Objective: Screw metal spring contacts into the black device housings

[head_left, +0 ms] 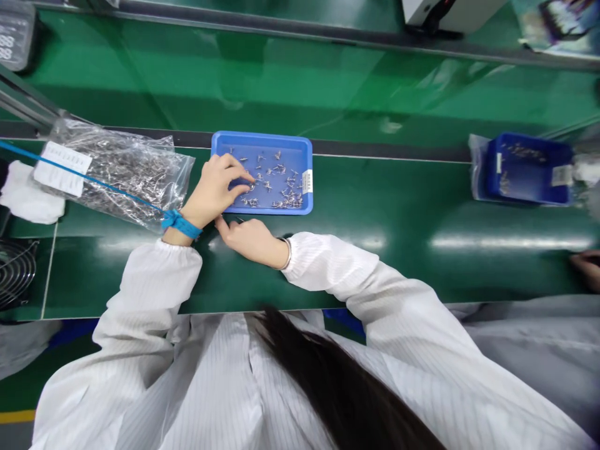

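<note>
A shallow blue tray (262, 210) holds scattered small metal parts (288, 201), thickest near its lower right corner. My left hand (216, 189), with a blue strap at the wrist, reaches over the tray's left side. Its thumb and fingertips are bent toward the parts; whether a part is between them is too small to tell. Below the tray's front edge, my right hand (250, 240) rests low over the green table (375, 212). Its fingers are curled, with the index fingertip near my left palm, and a thin dark item shows by the fingers.
A clear bag of metal parts (126, 165) with a white label lies left of the tray. A deeper blue bin (529, 169) stands at the right. A co-worker's hand (588, 269) shows at the right edge. A fan (16, 272) sits at the far left.
</note>
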The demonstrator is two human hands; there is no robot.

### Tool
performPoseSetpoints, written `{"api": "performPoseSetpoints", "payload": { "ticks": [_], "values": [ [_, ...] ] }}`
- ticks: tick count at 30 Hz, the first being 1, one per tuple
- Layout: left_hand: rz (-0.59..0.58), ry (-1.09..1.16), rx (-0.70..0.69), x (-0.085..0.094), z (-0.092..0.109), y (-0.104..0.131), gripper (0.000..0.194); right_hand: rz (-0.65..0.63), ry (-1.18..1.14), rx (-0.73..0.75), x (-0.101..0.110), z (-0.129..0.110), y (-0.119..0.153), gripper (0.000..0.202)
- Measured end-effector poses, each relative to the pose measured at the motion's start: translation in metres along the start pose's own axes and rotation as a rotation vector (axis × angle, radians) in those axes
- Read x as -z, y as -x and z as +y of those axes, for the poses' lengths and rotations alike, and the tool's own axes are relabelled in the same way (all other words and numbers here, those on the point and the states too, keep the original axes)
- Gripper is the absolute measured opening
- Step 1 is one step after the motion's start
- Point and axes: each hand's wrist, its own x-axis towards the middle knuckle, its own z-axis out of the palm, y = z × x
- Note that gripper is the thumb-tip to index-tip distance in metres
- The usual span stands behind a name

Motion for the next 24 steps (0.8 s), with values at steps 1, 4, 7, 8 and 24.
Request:
{"api": "performPoseSetpoints", "payload": {
  "ticks": [1, 4, 7, 8, 24],
  "values": [
    [-0.039, -0.031, 0.003, -0.002, -0.001, -0.003, 0.012, 0.007, -0.009, 0.004, 0.000, 0.001, 0.000, 0.054],
    [-0.155, -0.049, -0.033, -0.006, -0.002, -0.007, 0.012, 0.021, -0.048, 0.003, 0.002, 0.003, 0.001, 0.053],
    [-0.242, -0.081, -0.064, -0.005, -0.001, -0.006, 0.015, 0.015, -0.075, -0.020, 0.003, 0.004, 0.005, 0.050],
    [-0.260, -0.096, -0.069, -0.005, -0.001, -0.005, 0.016, 0.010, -0.080, -0.032, 0.004, 0.004, 0.005, 0.050],
    [-0.177, 0.011, 0.004, -0.001, 0.000, 0.006, 0.010, 0.061, -0.003, -0.149, 0.001, -0.003, 0.024, 0.050]
  ]
}}
